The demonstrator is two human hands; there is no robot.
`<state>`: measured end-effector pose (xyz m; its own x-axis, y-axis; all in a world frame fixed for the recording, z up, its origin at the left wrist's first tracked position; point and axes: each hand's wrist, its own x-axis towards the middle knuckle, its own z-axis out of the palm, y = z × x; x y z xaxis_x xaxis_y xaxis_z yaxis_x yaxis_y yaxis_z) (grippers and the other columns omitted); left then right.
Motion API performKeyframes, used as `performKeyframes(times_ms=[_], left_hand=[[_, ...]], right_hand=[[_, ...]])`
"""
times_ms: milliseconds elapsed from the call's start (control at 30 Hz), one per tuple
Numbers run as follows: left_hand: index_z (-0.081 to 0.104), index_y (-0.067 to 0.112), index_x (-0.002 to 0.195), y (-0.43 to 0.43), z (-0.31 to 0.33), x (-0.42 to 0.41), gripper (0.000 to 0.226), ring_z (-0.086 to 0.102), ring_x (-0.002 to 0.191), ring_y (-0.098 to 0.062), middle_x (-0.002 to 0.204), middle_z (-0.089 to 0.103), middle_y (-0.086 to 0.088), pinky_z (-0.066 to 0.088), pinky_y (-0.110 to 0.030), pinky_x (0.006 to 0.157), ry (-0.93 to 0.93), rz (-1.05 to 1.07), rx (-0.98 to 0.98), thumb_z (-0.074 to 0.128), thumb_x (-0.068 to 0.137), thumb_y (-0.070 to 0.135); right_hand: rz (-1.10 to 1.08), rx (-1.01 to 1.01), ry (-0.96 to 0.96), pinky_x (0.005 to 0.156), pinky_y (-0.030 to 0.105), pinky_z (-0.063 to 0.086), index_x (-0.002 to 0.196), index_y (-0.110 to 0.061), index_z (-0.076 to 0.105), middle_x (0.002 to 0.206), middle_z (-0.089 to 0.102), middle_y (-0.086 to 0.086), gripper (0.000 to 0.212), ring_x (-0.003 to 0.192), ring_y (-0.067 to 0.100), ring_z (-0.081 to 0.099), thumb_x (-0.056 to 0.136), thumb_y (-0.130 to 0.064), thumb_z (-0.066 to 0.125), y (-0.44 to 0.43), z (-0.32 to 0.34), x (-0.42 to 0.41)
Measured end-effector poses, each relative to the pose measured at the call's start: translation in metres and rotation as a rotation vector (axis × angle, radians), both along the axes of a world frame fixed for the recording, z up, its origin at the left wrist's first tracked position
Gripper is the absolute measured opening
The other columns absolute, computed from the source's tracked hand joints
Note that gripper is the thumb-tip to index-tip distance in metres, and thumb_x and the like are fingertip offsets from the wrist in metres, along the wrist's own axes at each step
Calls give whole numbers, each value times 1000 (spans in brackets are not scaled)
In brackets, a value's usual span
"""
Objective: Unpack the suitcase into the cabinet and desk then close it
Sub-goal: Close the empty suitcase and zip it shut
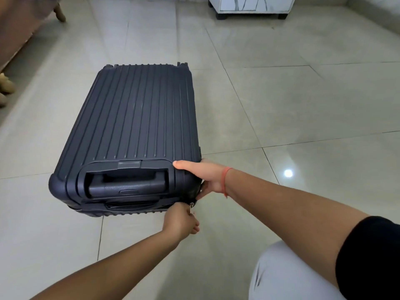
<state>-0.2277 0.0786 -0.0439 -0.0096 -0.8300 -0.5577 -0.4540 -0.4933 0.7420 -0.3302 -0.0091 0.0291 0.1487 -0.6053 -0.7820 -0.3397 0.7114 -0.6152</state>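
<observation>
Suitcase (pixel 134 118): dark, ribbed hard shell, lying flat on the tiled floor (pixel 303 105), lid down and both halves together. Left hand (pixel 180 220) is low at the near right corner, fingertips pinched on the small metal zipper pull (pixel 191 207), which hangs at the seam just where the corner bends. Right hand (pixel 203 174) is directly above it, clamped on the same corner: thumb (pixel 181 163) flat across the top face, the other fingers wrapped down the side wall, so it holds the shell and nothing loose. Red band (pixel 225 180) on that wrist. Both hands meet at one corner; the left is the nearer to the pull, the right is the brace. Long axis of the case runs away from the person, with the recessed pull-handle (pixel 125 182) end nearest and the wheel end farthest. The seam therefore leads off two ways from the pull: leftward along the near end, or away along the right side. Judgement: the next move is a zip run along one of those lines. Whether this is the opening or the final closing cannot be told, as no contents show. Beyond the case: a white unit (pixel 251 5) on dark feet at the far wall, wooden furniture (pixel 19 29) far left, and the person's grey-clad knee (pixel 287 273) near right
</observation>
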Motion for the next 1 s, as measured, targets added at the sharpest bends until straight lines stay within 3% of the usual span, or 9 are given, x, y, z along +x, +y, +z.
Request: performKeyframes(times_ms=[67, 200, 333, 467, 600, 667, 800, 933, 1000], left_hand=[[55, -2, 75, 1, 5, -2, 20, 59, 57, -25, 68, 60, -16, 53, -32, 60, -54, -80, -52, 39, 85, -7], [58, -1, 83, -4, 15, -7, 17, 64, 70, -25, 77, 66, -14, 56, -36, 69, -160, -263, -225, 42, 88, -2], [56, 2, 85, -10, 19, -18, 14, 64, 71, -26, 85, 66, -20, 55, -45, 75, -181, -302, -181, 43, 90, 0], [56, 8, 118, -18, 36, -16, 29, 63, 90, -35, 98, 68, -14, 51, -40, 75, -500, -484, -451, 46, 93, 17], [71, 7, 91, -24, 63, 8, 34, 68, 70, -28, 83, 70, -7, 55, -31, 57, -486, -628, -978, 40, 83, 15], [72, 3, 85, -24, 63, 15, 32, 69, 82, -26, 92, 71, -7, 56, -29, 73, -457, -664, -1109, 43, 82, 13], [71, 5, 102, -46, 77, 10, 25, 57, 116, -29, 115, 66, -9, 30, -25, 106, -499, -506, -952, 57, 82, 12], [58, 13, 130, -66, 77, 0, 50, 27, 142, -27, 149, 40, -6, 16, -35, 116, -625, -478, -836, 61, 85, 35], [50, 16, 137, -70, 73, -2, 58, 13, 147, -24, 157, 25, -4, 6, -35, 118, -678, -496, -807, 56, 85, 41]], right_hand=[[-14, -26, -14, 85, 52, 53, 139, -16, 40, 135, 51, 8, 94, 110, 33, 56, 66, -63, 74, 1, 1, 8], [104, -89, 143, 105, 59, 30, 147, -22, 27, 150, 37, 3, 121, 133, 34, 40, 51, -88, 58, -5, 15, 5], [168, -14, 118, 107, 64, 20, 152, -23, 16, 157, 22, 8, 94, 142, 34, 25, 79, -80, 36, -6, 23, -8], [27, 19, 9, 103, 51, 38, 143, -10, 34, 136, 49, 15, 58, 114, 28, 55, 99, -47, 29, -6, 9, -30], [237, 45, 238, 89, 39, 51, 131, -2, 48, 123, 55, 12, 35, 103, 27, 61, 98, -4, 36, 10, -16, -44], [371, 71, 273, 82, 36, 54, 109, 0, 58, 98, 60, 12, 21, 83, 23, 62, 92, 4, 48, 22, -28, -36], [540, -79, 564, 72, 38, 56, 58, -14, 51, 73, 68, 10, 18, 56, 21, 50, 72, -13, 62, 21, -54, -23], [496, -140, 523, 59, 23, 55, 60, -10, 55, 38, 57, -6, 24, 36, 6, 53, 83, -14, 61, 28, -56, -20], [579, -151, 457, 68, 29, 58, 77, -4, 62, 56, 65, 1, 19, 49, 12, 60, 91, -13, 54, 35, -53, -22]])
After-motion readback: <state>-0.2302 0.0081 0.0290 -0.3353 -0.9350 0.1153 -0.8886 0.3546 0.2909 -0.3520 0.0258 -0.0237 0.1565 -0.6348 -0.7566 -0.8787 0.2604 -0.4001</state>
